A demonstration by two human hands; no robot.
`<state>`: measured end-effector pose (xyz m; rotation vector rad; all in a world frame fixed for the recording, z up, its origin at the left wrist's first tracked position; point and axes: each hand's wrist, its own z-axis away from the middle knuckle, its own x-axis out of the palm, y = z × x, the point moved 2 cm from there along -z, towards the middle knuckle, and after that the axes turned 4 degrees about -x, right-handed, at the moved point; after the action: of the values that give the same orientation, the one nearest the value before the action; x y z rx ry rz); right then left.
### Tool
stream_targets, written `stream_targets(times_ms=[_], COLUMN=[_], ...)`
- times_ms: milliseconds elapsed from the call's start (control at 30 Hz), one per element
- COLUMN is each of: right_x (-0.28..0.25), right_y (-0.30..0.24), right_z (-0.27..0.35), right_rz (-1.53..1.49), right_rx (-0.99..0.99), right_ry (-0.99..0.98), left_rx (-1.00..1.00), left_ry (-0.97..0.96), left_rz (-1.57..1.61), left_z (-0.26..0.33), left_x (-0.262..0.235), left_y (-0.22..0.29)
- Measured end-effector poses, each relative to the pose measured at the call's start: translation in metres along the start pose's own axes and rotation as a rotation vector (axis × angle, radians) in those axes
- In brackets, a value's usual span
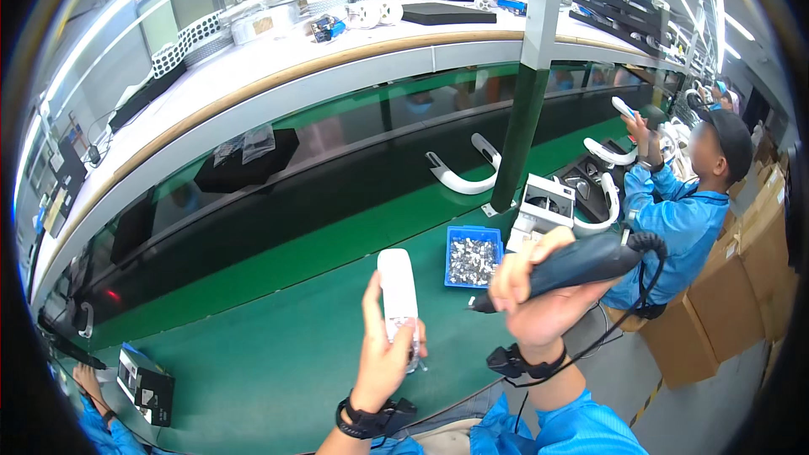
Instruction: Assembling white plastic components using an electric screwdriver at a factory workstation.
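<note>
My left hand (381,361) is closed around the lower end of a long white plastic housing (396,280), held upright above the green table (278,354). A clear or shiny bit shows at its lower end, partly hidden by my fingers. My right hand (539,310) grips a dark electric screwdriver (581,268) with a coiled cord. The tool is tilted, its tip pointing left toward the housing but apart from it. Just behind that tip stands a blue bin (449,276) full of small metal and dark parts.
A white U-shaped part (466,181) lies by a green post (519,143). Right of it are a white fixture (543,202) and a co-worker (674,194) holding a white piece. Another person's hand (87,379) is near a black-and-white box (147,388). Cartons (691,329) stand at right.
</note>
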<state>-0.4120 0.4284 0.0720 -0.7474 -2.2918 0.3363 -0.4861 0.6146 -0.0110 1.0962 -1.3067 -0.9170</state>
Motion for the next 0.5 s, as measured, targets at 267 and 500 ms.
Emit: stream_targets(times_ms=[267, 500], right_x=[-0.081, -0.109], right_y=[-0.024, -0.022], right_z=[0.03, 0.044], right_rz=[0.503, 0.519], right_rx=[0.204, 0.285], right_ry=[0.123, 0.15], left_rx=[-0.086, 0.145], left_ry=[0.132, 0.018], left_rz=[-0.119, -0.912], left_z=[-0.008, -0.075], left_x=[-0.079, -0.101], left_y=[0.026, 0.059])
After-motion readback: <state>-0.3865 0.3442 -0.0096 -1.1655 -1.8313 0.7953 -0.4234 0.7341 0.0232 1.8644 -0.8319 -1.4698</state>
